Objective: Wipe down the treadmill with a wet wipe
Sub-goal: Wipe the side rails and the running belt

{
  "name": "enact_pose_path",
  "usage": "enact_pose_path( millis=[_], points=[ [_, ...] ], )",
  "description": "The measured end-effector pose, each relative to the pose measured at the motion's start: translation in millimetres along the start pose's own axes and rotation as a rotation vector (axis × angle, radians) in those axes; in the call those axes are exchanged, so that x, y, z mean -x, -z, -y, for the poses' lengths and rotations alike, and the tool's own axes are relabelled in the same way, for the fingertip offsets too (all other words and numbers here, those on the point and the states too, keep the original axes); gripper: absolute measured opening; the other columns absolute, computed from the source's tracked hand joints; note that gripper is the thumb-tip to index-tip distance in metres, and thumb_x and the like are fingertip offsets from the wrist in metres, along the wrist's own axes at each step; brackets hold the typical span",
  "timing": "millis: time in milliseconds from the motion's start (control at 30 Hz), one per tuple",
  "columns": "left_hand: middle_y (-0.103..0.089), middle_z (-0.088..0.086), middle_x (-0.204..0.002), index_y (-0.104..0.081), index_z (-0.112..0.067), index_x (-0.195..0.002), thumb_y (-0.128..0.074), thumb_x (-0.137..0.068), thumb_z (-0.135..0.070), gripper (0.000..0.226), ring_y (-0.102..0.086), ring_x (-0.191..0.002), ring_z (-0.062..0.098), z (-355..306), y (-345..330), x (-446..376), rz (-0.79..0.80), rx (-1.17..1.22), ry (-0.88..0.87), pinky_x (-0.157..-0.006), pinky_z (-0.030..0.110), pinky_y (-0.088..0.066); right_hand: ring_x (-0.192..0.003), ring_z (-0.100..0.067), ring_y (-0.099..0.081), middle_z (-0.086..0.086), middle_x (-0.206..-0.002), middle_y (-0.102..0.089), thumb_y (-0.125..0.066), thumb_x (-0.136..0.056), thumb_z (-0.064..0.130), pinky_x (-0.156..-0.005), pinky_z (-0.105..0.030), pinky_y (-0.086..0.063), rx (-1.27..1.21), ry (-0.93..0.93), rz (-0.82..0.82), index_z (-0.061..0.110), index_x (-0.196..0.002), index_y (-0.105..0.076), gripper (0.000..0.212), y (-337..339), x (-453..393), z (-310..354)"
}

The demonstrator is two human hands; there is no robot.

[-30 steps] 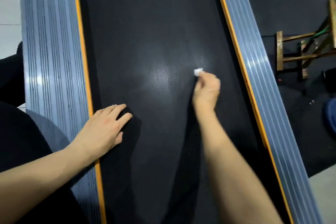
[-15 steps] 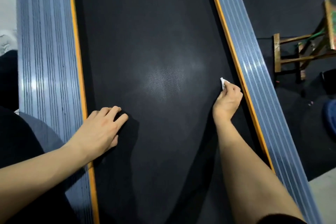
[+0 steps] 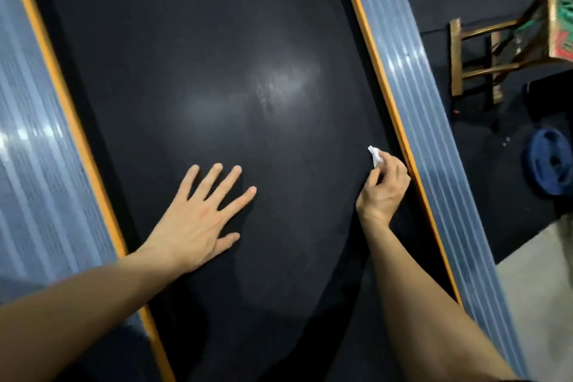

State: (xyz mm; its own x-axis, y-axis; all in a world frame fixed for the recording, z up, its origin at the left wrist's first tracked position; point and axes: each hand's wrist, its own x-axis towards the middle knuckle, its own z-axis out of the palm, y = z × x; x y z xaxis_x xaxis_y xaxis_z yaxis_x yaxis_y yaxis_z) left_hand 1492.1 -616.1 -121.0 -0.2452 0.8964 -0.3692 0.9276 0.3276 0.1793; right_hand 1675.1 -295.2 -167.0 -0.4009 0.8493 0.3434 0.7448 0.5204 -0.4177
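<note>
The treadmill's black belt fills the middle of the view, between two grey ribbed side rails with orange inner edges, one left and one right. My right hand is closed on a small crumpled white wet wipe and presses it on the belt close to the right orange edge. My left hand lies flat on the belt, palm down with fingers spread, holding nothing.
A wooden stool lies tipped on the dark floor mat to the right of the treadmill. A blue weight plate lies on the mat below it. Pale floor shows at the lower right.
My left hand has slid from the left orange edge onto the belt's middle and spread its fingers. My right hand with the wipe went from mid-belt to the right edge.
</note>
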Motion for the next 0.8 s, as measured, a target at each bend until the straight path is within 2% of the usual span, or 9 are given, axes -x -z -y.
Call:
enact_pose_path(
  millis=[67,133,267,433,500,567,600,733,800],
  points=[
    [0.023,0.014,-0.168,0.020,-0.032,-0.160,-0.036,-0.094,-0.075,0.096,0.011,-0.156,0.041,-1,8,-1,0.138,-0.045,0.012,-0.123,0.063,-0.001,-0.108,-0.020,-0.058,-0.001,-0.116,-0.065,-0.049,-0.099,0.008,-0.098,-0.027,-0.038,0.007,-0.010,0.035,0.017,-0.119,-0.067,0.029,-1,-1,2],
    [0.037,0.012,-0.162,0.033,-0.032,-0.154,-0.043,-0.089,-0.079,0.110,0.021,-0.154,0.039,-7,23,-5,0.267,-0.112,0.034,-0.122,0.063,0.002,-0.107,-0.023,-0.055,-0.002,-0.120,-0.062,-0.046,-0.100,0.011,-0.098,-0.023,-0.036,0.039,-0.040,0.061,0.018,-0.121,-0.065,0.029,2,0,6],
    [0.039,0.008,-0.162,0.036,-0.035,-0.152,-0.055,-0.089,-0.074,0.117,0.019,-0.156,0.035,-7,34,-5,0.312,-0.158,0.055,-0.124,0.060,-0.006,-0.105,-0.023,-0.051,-0.001,-0.118,-0.061,-0.047,-0.101,0.008,-0.094,-0.036,-0.046,-0.010,-0.058,0.041,0.017,-0.119,-0.064,0.026,7,3,12],
    [0.036,0.005,-0.164,0.034,-0.034,-0.153,-0.047,-0.099,-0.063,0.102,0.016,-0.157,0.032,-17,21,16,0.275,-0.122,0.162,-0.125,0.058,-0.010,-0.101,-0.027,-0.053,-0.007,-0.110,-0.066,-0.054,-0.100,0.011,-0.088,-0.032,-0.046,0.009,-0.025,0.099,0.010,-0.115,-0.067,0.020,12,-7,11],
    [0.033,0.005,-0.165,0.032,-0.034,-0.155,-0.043,-0.103,-0.059,0.094,0.015,-0.157,0.031,-23,18,25,0.263,-0.090,0.189,-0.125,0.057,-0.011,-0.099,-0.025,-0.054,-0.007,-0.107,-0.066,-0.049,-0.104,0.016,-0.089,-0.026,-0.042,0.032,0.086,0.154,0.010,-0.114,-0.068,0.022,15,-21,8],
    [0.033,0.005,-0.165,0.032,-0.032,-0.154,-0.036,-0.106,-0.056,0.087,0.013,-0.157,0.031,-27,8,38,0.220,-0.101,0.210,-0.126,0.055,-0.011,-0.097,-0.026,-0.056,-0.008,-0.107,-0.067,-0.048,-0.104,0.013,-0.086,-0.021,-0.037,0.021,0.227,0.171,0.011,-0.115,-0.069,0.024,12,-42,9],
    [0.034,0.005,-0.164,0.033,-0.031,-0.153,-0.035,-0.107,-0.054,0.085,0.013,-0.158,0.030,-28,5,45,0.215,-0.121,0.207,-0.126,0.054,-0.009,-0.097,-0.027,-0.058,-0.008,-0.107,-0.068,-0.049,-0.103,0.011,-0.084,-0.021,-0.038,0.007,0.230,0.177,0.013,-0.115,-0.071,0.025,9,-53,14],
    [0.031,0.003,-0.166,0.029,-0.032,-0.156,-0.039,-0.105,-0.055,0.088,0.014,-0.158,0.028,-18,-3,67,0.241,-0.089,0.154,-0.127,0.049,-0.002,-0.090,-0.038,-0.061,-0.017,-0.094,-0.068,-0.049,-0.095,0.005,-0.075,-0.041,-0.046,0.088,-0.090,0.248,0.014,-0.104,-0.074,0.028,-9,-43,67],
    [0.029,0.003,-0.167,0.027,-0.033,-0.156,-0.043,-0.103,-0.056,0.091,0.013,-0.158,0.028,-16,-2,65,0.221,-0.089,0.150,-0.127,0.049,-0.002,-0.079,-0.031,-0.059,-0.014,-0.081,-0.062,-0.054,-0.089,0.006,-0.071,-0.044,-0.045,-0.037,-0.017,0.363,0.013,-0.087,-0.070,0.018,-14,-12,115]
  ],
)
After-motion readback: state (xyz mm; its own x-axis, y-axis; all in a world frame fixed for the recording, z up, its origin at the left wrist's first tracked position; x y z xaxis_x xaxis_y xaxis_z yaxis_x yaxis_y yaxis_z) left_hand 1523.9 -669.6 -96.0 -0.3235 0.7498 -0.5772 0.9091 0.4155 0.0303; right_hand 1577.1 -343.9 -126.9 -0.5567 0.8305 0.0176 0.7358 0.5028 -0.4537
